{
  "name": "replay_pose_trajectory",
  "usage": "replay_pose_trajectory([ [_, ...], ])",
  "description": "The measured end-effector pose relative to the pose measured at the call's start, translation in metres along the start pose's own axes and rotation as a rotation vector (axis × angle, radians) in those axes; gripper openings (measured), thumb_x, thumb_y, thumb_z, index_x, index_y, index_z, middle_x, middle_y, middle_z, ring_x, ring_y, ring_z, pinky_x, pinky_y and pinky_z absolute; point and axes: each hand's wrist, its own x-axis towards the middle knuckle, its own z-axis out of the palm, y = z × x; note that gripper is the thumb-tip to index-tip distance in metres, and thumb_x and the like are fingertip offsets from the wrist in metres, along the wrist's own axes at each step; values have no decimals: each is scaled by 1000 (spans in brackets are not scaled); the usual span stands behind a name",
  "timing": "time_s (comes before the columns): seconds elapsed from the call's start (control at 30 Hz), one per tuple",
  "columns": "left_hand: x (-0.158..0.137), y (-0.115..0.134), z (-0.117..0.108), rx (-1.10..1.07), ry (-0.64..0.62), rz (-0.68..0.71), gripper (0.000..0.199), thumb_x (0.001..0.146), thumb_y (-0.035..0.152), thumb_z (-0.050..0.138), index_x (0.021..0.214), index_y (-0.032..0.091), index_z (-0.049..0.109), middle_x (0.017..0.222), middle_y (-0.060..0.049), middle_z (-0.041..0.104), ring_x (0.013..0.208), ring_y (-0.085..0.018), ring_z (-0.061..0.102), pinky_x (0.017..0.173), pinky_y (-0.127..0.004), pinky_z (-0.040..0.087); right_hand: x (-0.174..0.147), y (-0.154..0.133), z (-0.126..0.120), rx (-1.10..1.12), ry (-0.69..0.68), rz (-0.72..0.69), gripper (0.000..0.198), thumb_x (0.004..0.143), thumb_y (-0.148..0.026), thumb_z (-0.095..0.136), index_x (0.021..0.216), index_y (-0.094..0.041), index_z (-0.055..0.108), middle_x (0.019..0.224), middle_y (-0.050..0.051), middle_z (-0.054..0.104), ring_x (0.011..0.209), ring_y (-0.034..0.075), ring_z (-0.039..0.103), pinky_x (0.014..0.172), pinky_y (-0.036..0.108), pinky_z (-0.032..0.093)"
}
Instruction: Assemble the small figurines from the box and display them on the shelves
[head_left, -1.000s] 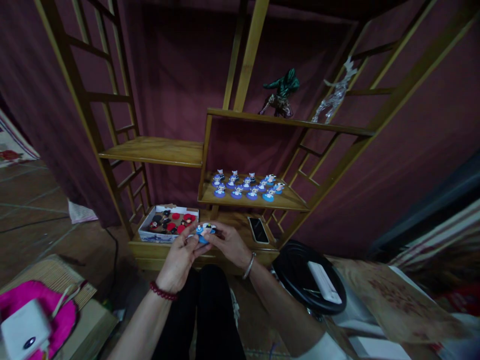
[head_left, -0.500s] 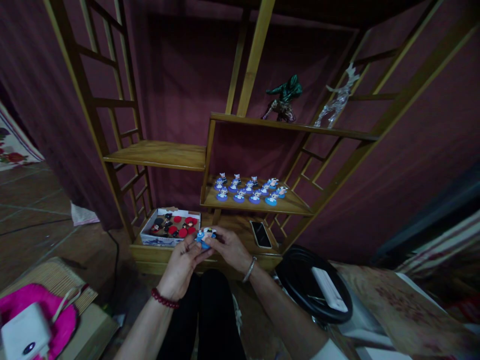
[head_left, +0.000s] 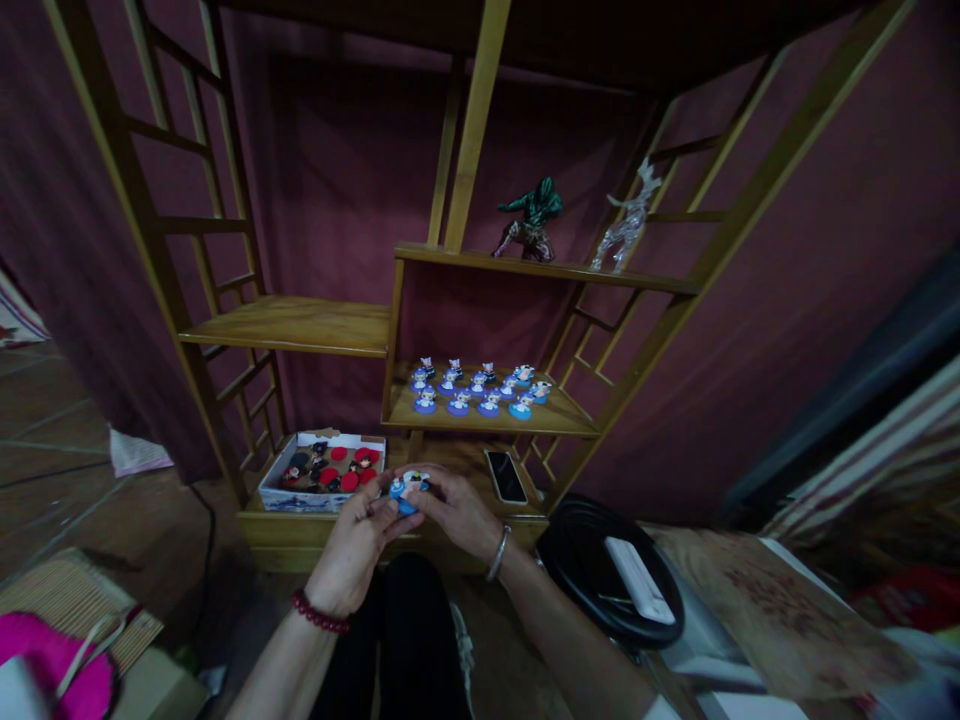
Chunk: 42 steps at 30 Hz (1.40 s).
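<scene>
Between both hands, low in front of the shelf unit, is a small figurine (head_left: 409, 490) with a blue base. My left hand (head_left: 358, 535) has its fingers closed round the left side and underneath. My right hand (head_left: 459, 512) grips it from the right, thumb against the front. Part of the figurine is hidden by fingers. On the middle shelf (head_left: 562, 418) stand several figurines (head_left: 459, 402) in rows, on purple and blue bases. Just beyond my left hand, an open cardboard box (head_left: 300, 500) holds several figures with red and black round bases.
A phone (head_left: 506, 477) lies on the lower shelf to the right. Above stand a green hooded statue (head_left: 534, 220) and a clear deer-like ornament (head_left: 628, 218). A black round seat (head_left: 611, 565) with a white object is at right; a pink item (head_left: 52, 665) lies at lower left.
The view has shifted, so the shelf unit appears a little further left and lower. Both hands still hold the figurine, which looks slightly turned at most.
</scene>
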Motion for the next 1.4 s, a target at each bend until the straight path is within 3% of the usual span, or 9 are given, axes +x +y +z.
replay_pose_trajectory([
  [0.13, 4, -7, 5, -28, 28, 13, 42, 65, 10, 63, 105, 17, 53, 87, -4, 64, 86, -17, 59, 85, -39, 45, -3, 6, -4, 36, 10, 32, 26, 78, -32, 53, 101, -21, 59, 96, 2, 62, 88, 16, 57, 80, 29, 44],
  [0.4, 17, -8, 18, -40, 61, 32, 25, 71, 4, 53, 93, 14, 55, 92, -7, 63, 84, -16, 60, 84, -36, 46, -4, 10, -10, 196, 93, 86, 39, 73, -28, 60, 110, -22, 50, 108, 3, 58, 99, 16, 54, 89, 32, 41],
  [0.63, 23, -17, 14, -22, 92, 35, 25, 70, 7, 55, 94, 15, 56, 94, -6, 63, 86, -16, 60, 83, -35, 46, -4, 18, -11, 238, 95, 100, 41, 69, -24, 63, 108, -22, 52, 105, 1, 59, 96, 16, 55, 89, 32, 41],
  [0.8, 23, -17, 11, 8, 36, 46, 26, 68, 13, 61, 93, 14, 58, 93, -6, 64, 87, -17, 59, 83, -34, 46, -2, 25, -9, 267, 110, 81, 38, 68, -23, 64, 105, -23, 54, 102, 0, 60, 96, 16, 55, 88, 31, 41],
  [1.4, 27, -21, 15, 87, 42, 55, 37, 55, 22, 72, 89, 12, 61, 80, -5, 65, 78, -16, 59, 76, -32, 47, -6, 25, -17, 197, 110, 97, 20, 74, -30, 57, 91, -19, 59, 89, 0, 62, 85, 15, 56, 78, 28, 43],
])
